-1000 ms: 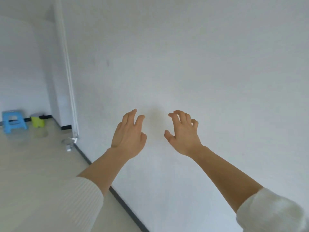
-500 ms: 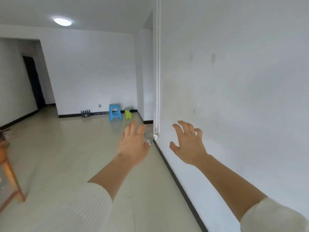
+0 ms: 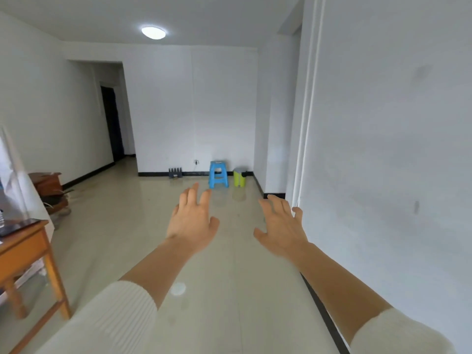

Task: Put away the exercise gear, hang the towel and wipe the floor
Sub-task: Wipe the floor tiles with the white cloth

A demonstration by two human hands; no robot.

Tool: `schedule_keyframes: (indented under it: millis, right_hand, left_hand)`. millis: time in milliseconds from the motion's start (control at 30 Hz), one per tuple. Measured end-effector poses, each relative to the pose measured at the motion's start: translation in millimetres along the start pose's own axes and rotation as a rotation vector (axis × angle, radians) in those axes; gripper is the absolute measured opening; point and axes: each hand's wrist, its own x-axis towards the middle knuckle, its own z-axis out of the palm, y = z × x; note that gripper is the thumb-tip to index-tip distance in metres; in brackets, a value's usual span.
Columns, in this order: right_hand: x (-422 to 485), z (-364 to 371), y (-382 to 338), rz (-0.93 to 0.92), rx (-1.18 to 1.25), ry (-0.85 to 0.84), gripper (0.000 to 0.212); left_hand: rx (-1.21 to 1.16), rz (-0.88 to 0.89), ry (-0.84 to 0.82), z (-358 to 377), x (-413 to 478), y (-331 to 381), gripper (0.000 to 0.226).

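Note:
My left hand (image 3: 192, 221) and my right hand (image 3: 282, 226) are both stretched out in front of me at chest height, palms down, fingers loosely spread, holding nothing. Below them lies the pale glossy tiled floor (image 3: 158, 238). No towel, cloth or exercise gear shows near my hands. A small dark rack (image 3: 175, 172) stands on the floor against the far wall; what it holds is too small to tell.
A white wall (image 3: 383, 175) runs close along my right. A blue plastic stool (image 3: 218, 174) and a green bin (image 3: 239, 177) stand by the far wall. An orange wooden table (image 3: 28, 254) is at my left, dark wooden furniture (image 3: 47, 185) behind it. A dark doorway (image 3: 112, 123) opens far left.
The view has swung left, away from the white wall and onto the open room. Both hands stay raised and empty in front of me.

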Motion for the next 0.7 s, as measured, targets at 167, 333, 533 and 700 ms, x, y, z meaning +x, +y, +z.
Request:
schedule_keyframes:
  millis: [167,333,533,700]
  right_hand:
    - [156,72,-34,-0.022,0.025,0.012,0.068]
    - [300,125,-55,-0.054,0.021,0.004,0.069]
    - [455,185,-50,-0.057,-0.017,-0.003,0.070]
    - [592,242,-25,-0.077,-0.054,0.002,0.072]
  left_hand:
    - [0.015,-0.032,0.024,49,131,-93,0.063]
    - [0.033,-0.058,0.001,90,257,-162,0.064]
    - [0.041,-0.056,-0.021,156,393,-221,0.064]
    - [0.046,-0.051,-0.010,225,519,-265,0.064]
